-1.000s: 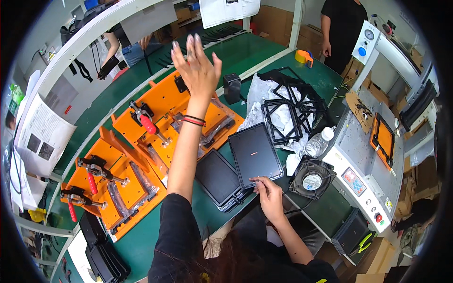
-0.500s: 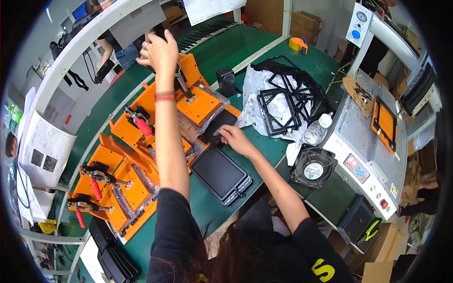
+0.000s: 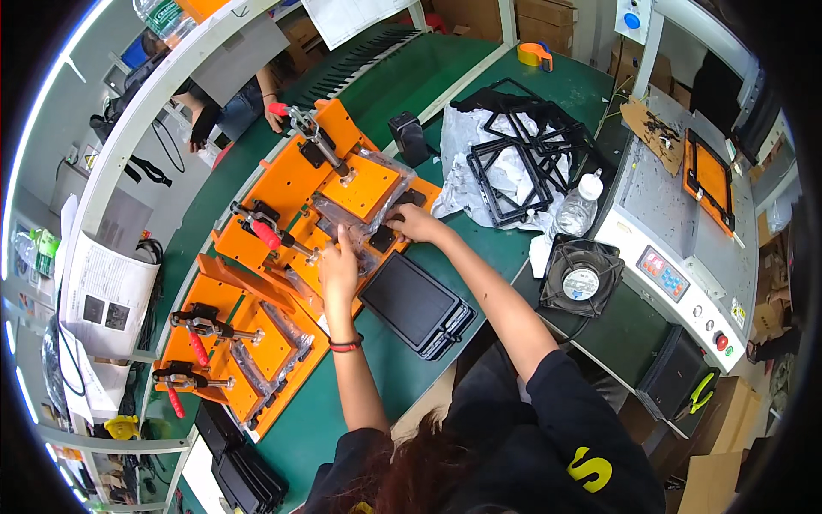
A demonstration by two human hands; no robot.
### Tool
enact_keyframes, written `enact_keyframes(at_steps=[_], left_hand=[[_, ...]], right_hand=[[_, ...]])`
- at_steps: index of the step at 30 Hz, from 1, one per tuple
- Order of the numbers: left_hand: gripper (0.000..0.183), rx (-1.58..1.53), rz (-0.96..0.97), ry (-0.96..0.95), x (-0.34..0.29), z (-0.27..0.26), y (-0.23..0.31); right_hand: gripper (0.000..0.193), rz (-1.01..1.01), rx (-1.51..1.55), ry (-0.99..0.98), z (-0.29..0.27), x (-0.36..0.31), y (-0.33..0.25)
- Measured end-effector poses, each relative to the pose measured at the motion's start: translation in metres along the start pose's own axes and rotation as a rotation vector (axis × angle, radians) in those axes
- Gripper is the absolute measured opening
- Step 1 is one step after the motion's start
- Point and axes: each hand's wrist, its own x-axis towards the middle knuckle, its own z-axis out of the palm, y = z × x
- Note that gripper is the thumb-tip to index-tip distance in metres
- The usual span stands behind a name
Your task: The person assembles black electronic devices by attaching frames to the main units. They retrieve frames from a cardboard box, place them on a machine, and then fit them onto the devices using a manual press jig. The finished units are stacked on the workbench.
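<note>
My right hand (image 3: 417, 224) has its fingers bent on a flat black panel (image 3: 383, 240) at the front of an orange clamping fixture (image 3: 282, 201), gripping its near edge; part of the panel is hidden by the hand. My left hand (image 3: 338, 267) rests at the fixture's front edge, left of the panel, fingers apart and holding nothing I can see. Above the panel sits an orange pressing plate (image 3: 364, 188) edged with clear film, under a toggle clamp (image 3: 312, 137) whose red handle stands raised. Just nearer to me lies a stack of black framed panels (image 3: 417, 304).
A second orange fixture (image 3: 257, 360) stands left. Black frames (image 3: 511, 184) lie on white wrapping at the right, beside a clear bottle (image 3: 579, 206) and a fan (image 3: 582, 276). A grey machine (image 3: 655, 197) borders the right. More black panels (image 3: 244, 471) lie lower left.
My left hand has come down from the raised clamp handle to the fixture's front edge. My right hand stays by the black panel. The view has shifted slightly.
</note>
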Motion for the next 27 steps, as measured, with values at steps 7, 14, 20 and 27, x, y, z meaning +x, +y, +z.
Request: enact_keyframes(at_steps=[7,14,20,27], left_hand=[[0.023,-0.961,-0.200,-0.241,0.034,0.022,-0.021],[0.009,-1.424,-0.239,-0.245,0.037,0.035,-0.016],[0.010,-1.903,-0.414,-0.300,0.051,0.046,-0.017],[0.031,-2.030,-0.337,-0.494,0.070,0.058,-0.070]], right_hand=[[0.023,-0.115,0.747,0.091,0.021,-0.015,-0.004],[0.025,-0.055,0.647,0.311,0.030,0.006,0.015],[0.023,-0.068,0.620,0.415,0.036,0.005,0.009],[0.018,0.024,0.501,0.650,0.047,0.033,0.018]])
